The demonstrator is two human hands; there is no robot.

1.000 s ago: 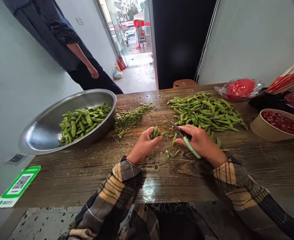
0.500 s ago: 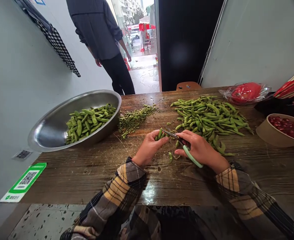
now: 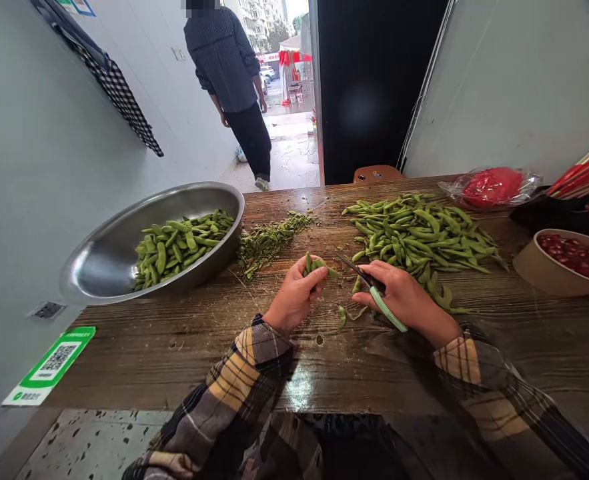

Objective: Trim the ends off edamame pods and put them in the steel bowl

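My left hand (image 3: 294, 297) is closed around a few green edamame pods (image 3: 315, 264), whose ends stick out past the thumb and fingers. In my right hand (image 3: 399, 297) is a pair of scissors (image 3: 385, 309) with pale green handles, the dark blades pointing up and left toward those pods but apart from them. Beneath and beside the right hand, a few loose pods and trimmings (image 3: 343, 316) lie on the wood. Behind it spreads a heap of edamame pods (image 3: 419, 230). A strip of cut bits (image 3: 269, 243) lies beyond the left hand.
A tilted steel basin (image 3: 94, 237) with pods stands left on the wooden table (image 3: 214, 360). At the right are a bowl of dark red kernels (image 3: 549, 267) and a red item in clear plastic (image 3: 494, 187). A green QR card (image 3: 49, 367) lies front left. A person (image 3: 229, 73) stands near the doorway.
My left hand has drawn slightly left with the pods, away from the blades. The scissors' blades have parted from the pods. Another scrap lies on the table. The person has moved farther toward the doorway.
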